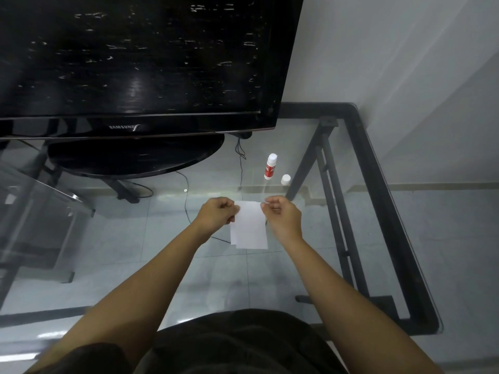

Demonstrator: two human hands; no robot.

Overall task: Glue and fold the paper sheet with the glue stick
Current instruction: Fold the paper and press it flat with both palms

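A small white paper sheet (249, 226) hangs just above the glass table, folded so that two layers show at its lower edge. My left hand (217, 213) pinches its upper left corner and my right hand (282, 214) pinches its upper right corner. The glue stick (270, 166), red and white, stands upright on the glass beyond my right hand, uncapped. Its white cap (285, 179) sits just to the right of it.
A large black television (135, 63) on an oval stand (135, 157) fills the back left of the glass table (391, 238). Black metal frame bars run under the glass at the right. Cables trail on the tiled floor below. A white wall rises at the right.
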